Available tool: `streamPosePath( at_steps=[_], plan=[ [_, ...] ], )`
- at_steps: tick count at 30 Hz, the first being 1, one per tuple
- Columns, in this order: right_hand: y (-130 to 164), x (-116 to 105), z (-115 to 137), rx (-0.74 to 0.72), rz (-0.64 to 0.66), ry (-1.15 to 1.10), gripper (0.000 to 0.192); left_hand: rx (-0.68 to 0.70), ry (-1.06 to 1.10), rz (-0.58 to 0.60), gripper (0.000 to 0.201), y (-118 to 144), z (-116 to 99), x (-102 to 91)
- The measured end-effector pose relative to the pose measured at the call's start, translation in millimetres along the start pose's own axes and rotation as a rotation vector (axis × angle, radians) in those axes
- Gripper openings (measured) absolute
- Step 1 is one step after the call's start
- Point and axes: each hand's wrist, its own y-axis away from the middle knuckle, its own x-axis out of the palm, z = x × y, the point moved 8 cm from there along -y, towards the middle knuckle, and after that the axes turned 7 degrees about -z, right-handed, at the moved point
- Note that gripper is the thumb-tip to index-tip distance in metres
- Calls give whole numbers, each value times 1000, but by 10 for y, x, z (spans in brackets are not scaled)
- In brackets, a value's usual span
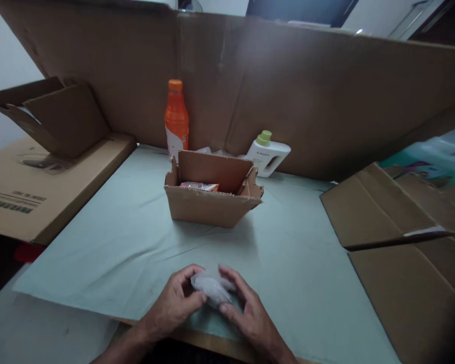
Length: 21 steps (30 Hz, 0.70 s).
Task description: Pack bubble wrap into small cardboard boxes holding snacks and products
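Near the front edge of the cloth-covered table, both my hands grip a small bundle wrapped in cloudy, translucent plastic (212,288). What is inside the wrap cannot be made out. My left hand (176,298) pinches its left end between thumb and fingers. On the other side, my right hand (248,308) has thumb and fingers around the right end, slightly blurred. Beyond them stands an open cardboard box (207,207), its flaps up, with a colourful packet (199,186) showing inside.
An orange bottle (176,119) and a white jug with a green cap (267,154) stand behind the box. Flat cardboard boxes lie at the left (53,177) and right (409,283). A tall cardboard wall (307,96) closes off the back of the pale green cloth (307,263).
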Motion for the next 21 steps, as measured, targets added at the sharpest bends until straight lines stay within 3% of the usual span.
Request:
streamPosePath(
  at_steps=[2, 4, 7, 10, 12, 14, 18, 21],
  plan=[
    [9, -72, 50, 18, 61, 4, 37, 165, -205, 63, 17, -11, -256, -15],
    [-2, -317, 154, 14, 8, 60, 37, 476, -422, 9, 34, -39, -698, -129],
    [-43, -867, 426, -52, -128, 247, 38, 980, -752, -308, 63, -75, -1434, -403],
    [-131, -1406, 923, -279, -303, 509, 34, 1160, -1018, -564, 53, -238, -1801, -591],
    [-221, -1645, 1325, -450, -461, 639, 33, 1199, -1074, -580, 35, -336, -1818, -629],
    [-391, -1701, 1696, -565, -544, 732, 33, 1235, -1053, -562, 26, -354, -1722, -635],
    [-973, -1338, 2213, -715, -386, 923, 27, 1238, -992, -562, 28, -310, -1520, -657],
    [-1384, -1010, 2318, -782, -238, 1058, 21, 1229, -961, -555, 28, -309, -1516, -671]
  ],
)
